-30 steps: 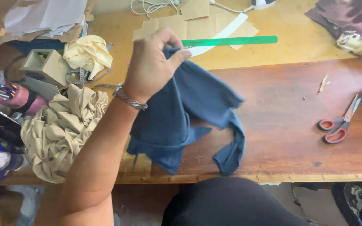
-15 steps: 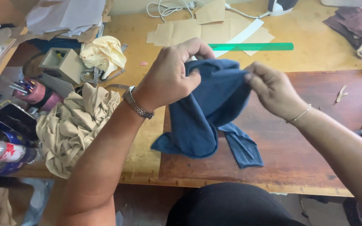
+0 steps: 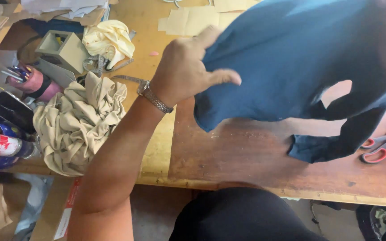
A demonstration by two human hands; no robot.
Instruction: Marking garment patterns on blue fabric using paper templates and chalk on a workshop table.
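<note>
Left hand [image 3: 188, 67] is gripping the near-left edge of the blue cloth [image 3: 291, 62], fingers tucked into the fabric, thumb and one finger sticking out. Right hand is not showing clearly at the far-right corner; cannot tell its grip.

Cloth is hanging lifted above the wooden table [image 3: 246, 151], spread wide, a narrow strip trailing down to the tabletop beside the red-handled scissors [image 3: 380, 145].

To do the lift well: keep an even pull along the top edge and hold the strip clear of the scissors.

Long axis is running left to right; the tail is pointing near-right. Beige fabric [image 3: 79, 125] is lying bunched at the left.
</note>
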